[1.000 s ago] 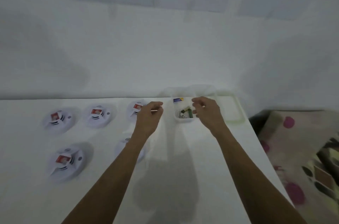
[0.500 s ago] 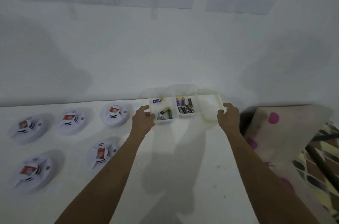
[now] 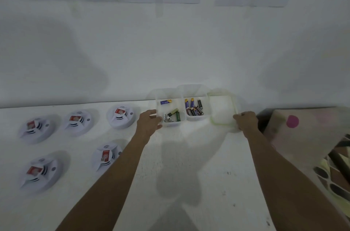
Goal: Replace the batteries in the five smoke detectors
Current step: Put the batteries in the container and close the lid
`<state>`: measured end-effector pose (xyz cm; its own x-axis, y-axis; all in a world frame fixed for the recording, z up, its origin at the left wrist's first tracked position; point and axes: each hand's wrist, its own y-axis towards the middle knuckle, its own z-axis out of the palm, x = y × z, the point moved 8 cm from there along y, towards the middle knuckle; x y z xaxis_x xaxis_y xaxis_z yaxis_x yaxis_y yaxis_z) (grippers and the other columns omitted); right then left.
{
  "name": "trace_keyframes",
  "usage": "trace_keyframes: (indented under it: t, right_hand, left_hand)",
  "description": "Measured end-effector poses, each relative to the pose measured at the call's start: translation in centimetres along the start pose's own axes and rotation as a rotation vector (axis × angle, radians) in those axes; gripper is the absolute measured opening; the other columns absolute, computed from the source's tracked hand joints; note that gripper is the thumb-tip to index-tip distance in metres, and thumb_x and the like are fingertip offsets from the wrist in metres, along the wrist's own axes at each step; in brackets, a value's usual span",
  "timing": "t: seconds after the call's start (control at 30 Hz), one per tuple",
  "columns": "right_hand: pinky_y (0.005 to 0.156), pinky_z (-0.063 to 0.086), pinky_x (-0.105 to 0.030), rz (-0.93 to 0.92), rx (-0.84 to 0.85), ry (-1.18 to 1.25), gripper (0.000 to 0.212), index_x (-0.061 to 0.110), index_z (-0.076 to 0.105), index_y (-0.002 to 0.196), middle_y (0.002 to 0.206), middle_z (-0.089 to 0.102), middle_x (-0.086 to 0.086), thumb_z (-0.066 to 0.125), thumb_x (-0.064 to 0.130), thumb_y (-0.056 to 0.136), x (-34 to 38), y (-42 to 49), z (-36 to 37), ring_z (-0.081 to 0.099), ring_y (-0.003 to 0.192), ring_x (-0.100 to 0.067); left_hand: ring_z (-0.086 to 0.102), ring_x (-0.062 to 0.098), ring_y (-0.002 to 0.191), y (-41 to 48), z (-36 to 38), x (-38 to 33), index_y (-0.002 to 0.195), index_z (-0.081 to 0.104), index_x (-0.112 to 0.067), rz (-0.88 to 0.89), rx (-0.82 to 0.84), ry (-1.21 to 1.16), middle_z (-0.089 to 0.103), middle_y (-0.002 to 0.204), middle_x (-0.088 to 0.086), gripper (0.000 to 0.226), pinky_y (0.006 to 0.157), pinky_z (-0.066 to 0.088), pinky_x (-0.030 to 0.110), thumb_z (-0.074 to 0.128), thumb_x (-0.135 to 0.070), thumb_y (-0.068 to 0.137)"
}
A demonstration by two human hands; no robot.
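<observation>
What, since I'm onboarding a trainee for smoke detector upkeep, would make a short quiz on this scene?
1. How many smoke detectors lie on the table?
2. True or false: the left hand holds a battery.
3. The right hand grips: A a smoke detector, B the green-rimmed lid, C a battery.
Key: 1. Five. 2. False; it grips the clear box. 3. B.
</observation>
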<state>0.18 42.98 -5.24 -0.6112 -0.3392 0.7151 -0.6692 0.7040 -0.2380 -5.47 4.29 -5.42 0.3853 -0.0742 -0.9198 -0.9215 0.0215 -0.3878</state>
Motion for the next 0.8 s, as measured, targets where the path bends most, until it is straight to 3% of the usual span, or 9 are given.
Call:
trace_keyframes:
  t: [0.1,0.2,0.3,0.4,0.6,0.7,0.8]
  right_hand:
    - [0.062,0.041,-0.035,-0.007,0.005,0.093,0.023,0.007,0.042,0.066,0.066,0.044,-0.011,0.057,0.01,0.084,0.0,-0.4,0.3,0.047,0.068,-0.025]
    - [0.058,0.042,-0.029,0.001,0.021,0.257,0.006,0.005,0.045,0.089,0.08,0.057,-0.012,0.047,0.009,0.092,0.1,-1.3,0.4,0.053,0.069,-0.026]
    - [0.045,0.047,-0.026,-0.003,0.056,0.399,0.005,0.007,0.04,0.101,0.083,0.065,-0.011,0.038,0.009,0.097,0.4,-2.5,0.1,0.062,0.061,-0.023]
    - [0.053,0.055,-0.037,-0.003,0.044,0.514,0.009,0.013,0.037,0.108,0.093,0.065,-0.012,0.038,0.013,0.099,0.5,-3.9,-1.0,0.066,0.065,-0.027]
    - [0.057,0.057,-0.049,-0.079,0.043,0.708,0.01,0.018,0.036,0.11,0.102,0.066,-0.014,0.039,0.023,0.102,1.2,-8.9,-3.4,0.072,0.08,-0.031]
    - [0.061,0.055,-0.06,-0.126,0.123,0.811,0.01,0.021,0.035,0.107,0.106,0.066,-0.017,0.043,0.025,0.102,2.3,-12.5,-3.3,0.071,0.087,-0.036]
    - [0.066,0.055,-0.062,-0.163,0.234,0.871,0.012,0.022,0.034,0.105,0.109,0.068,-0.016,0.045,0.026,0.102,3.8,-16.9,-2.3,0.07,0.09,-0.038]
  left_hand:
    - [0.064,0.029,0.096,0.1,-0.1,-0.2,0.125,0.055,0.001,-0.011,0.009,0.017,0.062,0.108,0.015,0.039,0.074,0.056,0.03,0.061,0.007,0.087]
    - [0.064,0.028,0.093,-0.1,-0.3,-0.3,0.127,0.054,0.003,0.004,-0.003,0.068,0.061,0.11,0.016,0.041,0.069,0.057,0.026,0.06,0.008,0.086]
    - [0.063,0.026,0.089,-0.7,-0.6,-0.2,0.126,0.055,0.002,0.036,-0.014,0.109,0.062,0.107,0.014,0.039,0.06,0.057,0.019,0.058,0.009,0.087]
    - [0.063,0.025,0.089,-1.6,-1.4,0.4,0.123,0.058,0.001,0.058,0.003,0.161,0.063,0.103,0.012,0.036,0.064,0.057,0.022,0.056,0.008,0.087]
    - [0.066,0.029,0.099,-4.0,-4.0,2.4,0.126,0.058,-0.004,0.038,0.062,0.27,0.065,0.117,0.017,0.037,0.073,0.057,0.032,0.061,-0.002,0.089]
    - [0.066,0.028,0.099,-6.1,-5.0,2.5,0.123,0.06,-0.005,0.099,0.121,0.352,0.066,0.114,0.016,0.032,0.072,0.059,0.032,0.061,-0.007,0.091]
    - [0.066,0.025,0.099,-8.6,-5.8,2.7,0.124,0.06,-0.006,0.125,0.202,0.41,0.066,0.115,0.016,0.031,0.069,0.059,0.027,0.059,-0.01,0.094]
